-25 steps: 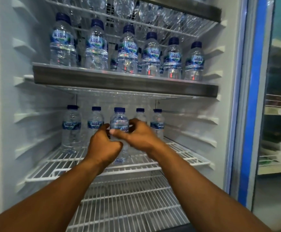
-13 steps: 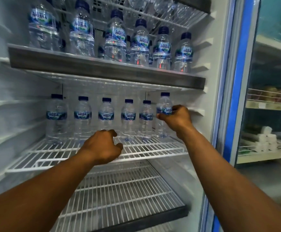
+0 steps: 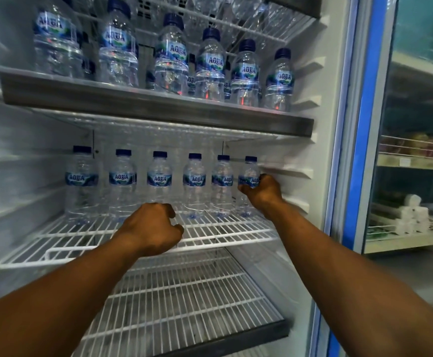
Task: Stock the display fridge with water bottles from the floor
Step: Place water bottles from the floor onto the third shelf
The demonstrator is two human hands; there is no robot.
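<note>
The water bottle (image 3: 250, 170) stands upright at the right end of a row on the fridge's white wire shelf (image 3: 223, 233), close to the right wall (image 3: 326, 150). The right hand (image 3: 261, 193) grips it around the label, fingers curled round its side. Five other bottles (image 3: 159, 180) stand to its left in the same row, evenly spaced. The left hand (image 3: 151, 228) is curled into a fist over the shelf's front, holding nothing. Above, a solid-edged shelf (image 3: 158, 104) carries more bottles (image 3: 211, 65). Below is a bare wire shelf (image 3: 184, 300).
</note>
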